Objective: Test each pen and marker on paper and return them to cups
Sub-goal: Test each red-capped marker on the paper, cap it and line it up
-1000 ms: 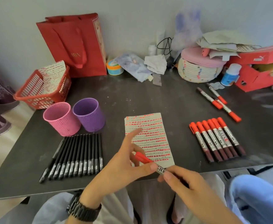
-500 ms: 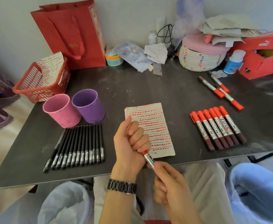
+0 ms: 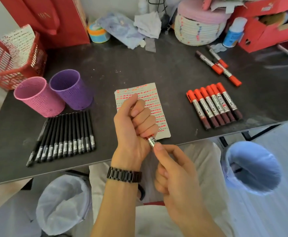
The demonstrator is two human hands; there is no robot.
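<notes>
Dark grey matte tabletop (image 3: pixel 122 69), its near edge over the person's lap. Row of slim black pens (image 3: pixel 64 137) lies side by side front left, just in front of the cups, likely staged to go straight in once tested. Row of six fat red-capped markers (image 3: pixel 215 106) with silver labels sits front right, caps pointing away. Three loose markers (image 3: pixel 218 65) of the same kind lie farther back right, apart from the row; may be a sorted-out lot, cannot tell. Pink perforated plastic cup (image 3: pixel 37 98) and purple perforated plastic cup (image 3: pixel 71 89) stand upright close together with nothing sticking out, so returns look not yet begun. Small white paper sheet (image 3: pixel 155 103) covered in short red strokes lies centre, in easy reach of both hands. Left hand (image 3: pixel 133 124) is fisted, fingers curled tight round the red cap end of one marker. Right hand (image 3: pixel 175 170) pinches the labelled barrel with thumb and fingers. Held marker (image 3: pixel 151 141) is off the table, over its near edge, by the paper's near corner. Opposed two-hand grip reads as pulling the cap off or seating it on; cannot tell which.
</notes>
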